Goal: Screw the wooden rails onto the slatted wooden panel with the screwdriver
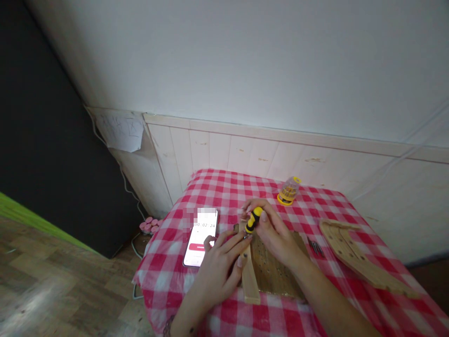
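Assembly, apparently early: right hand (275, 234) grip clamped on screwdriver (253, 220), upright at far end of wooden slat (251, 283) atop perforated board (275, 274), mid-worktop (228, 187); left hand (220, 262) grip apart, fingers steadying slat; second panel (358, 255) well apart, unjoined.

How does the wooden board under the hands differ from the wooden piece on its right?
The perforated board is darker and sits under the right hand, which grips a screwdriver; the curved piece is paler and untouched. The perforated board has dense small holes; the curved piece has fewer. Both lie flat on the checked cloth.
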{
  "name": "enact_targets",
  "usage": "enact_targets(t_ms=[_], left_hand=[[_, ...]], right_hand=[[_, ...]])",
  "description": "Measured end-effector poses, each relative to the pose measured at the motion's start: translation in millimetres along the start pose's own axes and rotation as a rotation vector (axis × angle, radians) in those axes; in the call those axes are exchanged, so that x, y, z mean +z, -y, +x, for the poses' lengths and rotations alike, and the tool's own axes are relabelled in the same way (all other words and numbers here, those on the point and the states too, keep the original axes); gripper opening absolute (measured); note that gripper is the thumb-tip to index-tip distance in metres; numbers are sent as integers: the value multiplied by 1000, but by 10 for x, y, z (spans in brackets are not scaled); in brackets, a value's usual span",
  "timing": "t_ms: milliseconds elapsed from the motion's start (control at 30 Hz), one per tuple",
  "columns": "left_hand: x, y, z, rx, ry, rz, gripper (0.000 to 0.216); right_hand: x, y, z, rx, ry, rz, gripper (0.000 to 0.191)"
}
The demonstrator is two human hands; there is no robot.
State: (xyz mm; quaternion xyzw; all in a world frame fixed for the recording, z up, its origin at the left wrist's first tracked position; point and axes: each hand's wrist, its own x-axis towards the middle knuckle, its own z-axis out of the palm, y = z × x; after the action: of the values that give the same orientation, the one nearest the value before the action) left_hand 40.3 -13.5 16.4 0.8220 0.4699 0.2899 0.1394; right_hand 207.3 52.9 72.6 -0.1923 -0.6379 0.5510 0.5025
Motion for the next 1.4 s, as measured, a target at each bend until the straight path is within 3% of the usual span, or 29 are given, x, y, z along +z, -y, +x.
enact_targets(t_ms=[167, 400, 533, 667, 1000, 1233, 1400], left_hand=[[2, 4, 5, -4, 6, -9, 48], [-6, -4, 4, 2, 4, -3, 50], [1, -6, 0, -3, -10, 8, 49], [9, 0, 1, -5, -5, 12, 47], [8, 9, -4, 5, -8, 5, 48], [13, 12, -4, -2, -9, 12, 48], [18, 13, -9, 7, -17, 18, 50]], right_hand=[[20, 76, -2, 34, 27, 38, 21], [60, 15, -2, 73, 7, 65, 30], [100, 36, 18, 123, 34, 125, 45], [58, 13, 3, 157, 46, 160, 40], [-14, 99, 33, -21, -80, -209, 32], [18, 66, 25, 75, -26, 41, 29], [83, 3, -6, 88, -50, 63, 35]])
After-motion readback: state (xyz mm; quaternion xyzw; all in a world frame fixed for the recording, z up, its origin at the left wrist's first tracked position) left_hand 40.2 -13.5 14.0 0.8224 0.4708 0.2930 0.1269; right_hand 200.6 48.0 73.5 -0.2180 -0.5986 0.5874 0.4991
